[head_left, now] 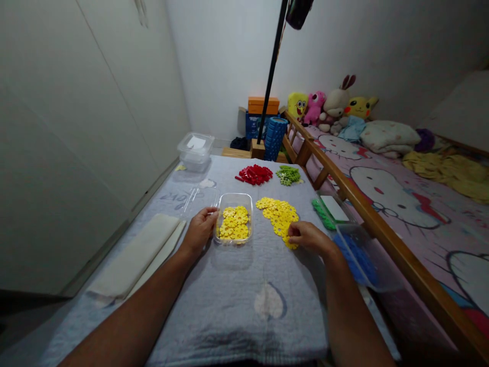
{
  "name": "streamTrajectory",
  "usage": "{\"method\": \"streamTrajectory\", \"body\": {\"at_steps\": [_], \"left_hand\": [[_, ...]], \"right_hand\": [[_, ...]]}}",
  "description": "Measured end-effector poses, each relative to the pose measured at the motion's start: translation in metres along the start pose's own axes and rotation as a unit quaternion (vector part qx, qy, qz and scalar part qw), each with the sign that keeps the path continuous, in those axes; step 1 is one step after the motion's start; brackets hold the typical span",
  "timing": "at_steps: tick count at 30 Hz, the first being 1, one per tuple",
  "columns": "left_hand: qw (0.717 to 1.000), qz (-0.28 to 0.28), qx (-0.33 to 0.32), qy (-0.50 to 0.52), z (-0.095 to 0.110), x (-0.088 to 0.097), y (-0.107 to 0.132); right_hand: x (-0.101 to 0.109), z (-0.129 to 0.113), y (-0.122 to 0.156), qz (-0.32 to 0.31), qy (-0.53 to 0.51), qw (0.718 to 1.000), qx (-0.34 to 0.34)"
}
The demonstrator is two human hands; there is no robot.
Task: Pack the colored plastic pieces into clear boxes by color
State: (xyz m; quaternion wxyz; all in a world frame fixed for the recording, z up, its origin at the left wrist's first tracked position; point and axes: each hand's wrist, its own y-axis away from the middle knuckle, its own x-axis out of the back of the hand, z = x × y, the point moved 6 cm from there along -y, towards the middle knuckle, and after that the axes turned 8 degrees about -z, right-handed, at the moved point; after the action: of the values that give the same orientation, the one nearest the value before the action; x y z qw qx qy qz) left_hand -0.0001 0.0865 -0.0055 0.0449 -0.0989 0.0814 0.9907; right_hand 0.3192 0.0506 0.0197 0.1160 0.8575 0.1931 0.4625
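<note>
My left hand (201, 229) grips the left rim of a clear plastic container (233, 195), thumb and fingers at its wall. Inside lie several yellow snowflake discs (234, 221), round and notched. To the right of the container, a loose spread of more yellow snowflake discs (280, 211) lies on the cloth. At the near end of that spread my right hand (305, 235) is closed in a pinch on a yellow snowflake disc; its fingertips partly cover the piece.
Red pieces (255, 174) and light green pieces (288, 175) lie in heaps farther back. A lidded clear box (196, 150) stands back left, with a transparent lid (200, 200) nearer. Folded cloth (141, 252) lies left. Boxes with green and blue pieces (357, 257) stand beside the wooden bed rail (355, 204).
</note>
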Motion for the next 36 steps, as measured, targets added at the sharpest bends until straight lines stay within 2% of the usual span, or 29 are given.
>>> {"method": "streamTrajectory", "body": {"at_steps": [3, 6, 9, 14, 18, 20, 23, 28, 31, 34, 36], "left_hand": [[1.0, 0.006, 0.002, -0.004, 0.003, -0.001, 0.002], [1.0, 0.009, 0.006, -0.002, 0.002, 0.0, 0.002], [1.0, 0.003, 0.004, 0.009, 0.0, 0.0, 0.001], [1.0, -0.002, -0.004, 0.015, -0.003, 0.001, -0.002], [1.0, -0.007, -0.004, 0.022, -0.004, 0.001, -0.002], [1.0, -0.006, -0.001, 0.012, -0.004, 0.002, -0.002], [1.0, -0.003, 0.001, 0.007, -0.003, 0.002, -0.002], [1.0, 0.001, -0.004, 0.011, -0.004, 0.003, -0.003], [1.0, -0.001, -0.001, 0.007, -0.004, 0.003, -0.003], [1.0, -0.006, 0.004, -0.007, -0.004, 0.002, -0.003], [1.0, -0.01, 0.007, -0.017, -0.003, 0.001, -0.003]], "right_hand": [[0.006, -0.022, -0.001, -0.004, -0.056, 0.996, 0.072], [0.016, -0.059, -0.005, 0.056, -0.103, 0.981, 0.153], [0.018, -0.1, -0.015, 0.101, -0.103, 0.969, 0.202], [0.005, -0.152, -0.046, 0.126, -0.006, 0.969, 0.21], [-0.005, -0.163, -0.073, 0.153, 0.034, 0.97, 0.184], [-0.004, -0.159, -0.079, 0.181, 0.034, 0.967, 0.176], [0.005, -0.14, -0.076, 0.21, 0.007, 0.964, 0.161], [0.032, -0.079, -0.05, 0.24, -0.011, 0.965, 0.101], [0.038, -0.034, -0.034, 0.214, 0.049, 0.975, 0.036], [0.034, 0.005, -0.02, 0.162, 0.11, 0.98, -0.033], [0.027, 0.023, -0.013, 0.141, 0.118, 0.981, -0.067]]}}
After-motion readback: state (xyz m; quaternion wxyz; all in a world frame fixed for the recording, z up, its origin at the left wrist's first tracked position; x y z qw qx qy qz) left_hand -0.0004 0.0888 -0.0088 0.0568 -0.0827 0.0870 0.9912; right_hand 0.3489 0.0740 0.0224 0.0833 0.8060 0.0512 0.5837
